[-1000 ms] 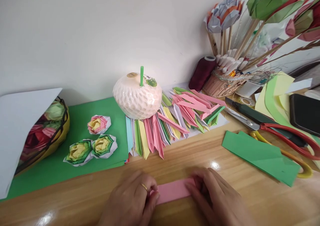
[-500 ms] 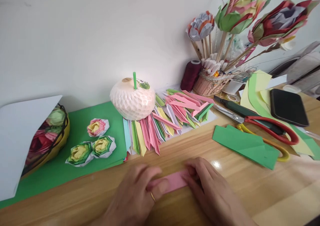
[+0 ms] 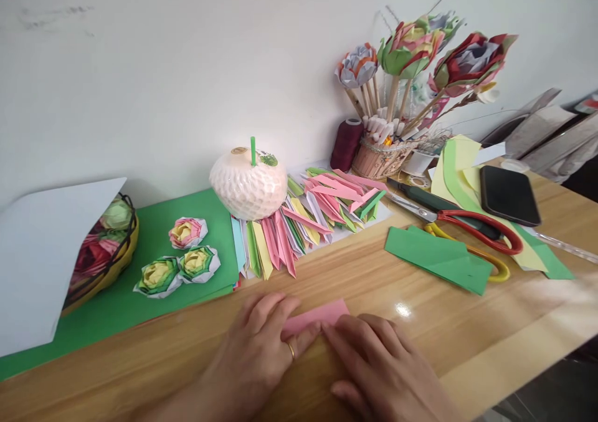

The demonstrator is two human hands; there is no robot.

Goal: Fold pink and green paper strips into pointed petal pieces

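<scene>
A pink paper strip [image 3: 327, 313] lies on the wooden table. My left hand [image 3: 266, 341] is closed on its left end, thumb along the near edge and fingers over the far side; a ring shows on one finger. The fingertips of my right hand [image 3: 383, 359] touch the strip's near edge beside the left thumb. That hand is stretched out, its thumb apart from the fingers and not gripping. Beyond the hands lies a pile of folded paper strips [image 3: 322, 201] in pink, green, yellow and white. Green paper strips [image 3: 434, 257] lie to the right.
Scissors with red handles [image 3: 490, 222], a black phone [image 3: 510, 194] and a purple thread spool [image 3: 346, 146] are on the right. A white coconut-like container [image 3: 250, 188] stands behind. Three paper flowers [image 3: 199, 263] rest on green sheets [image 3: 154, 216], near a basket [image 3: 126, 247].
My right hand has let go of the strip's right end and moved to its near edge, thumb now apart. My left hand still holds the strip. The view has shifted slightly.
</scene>
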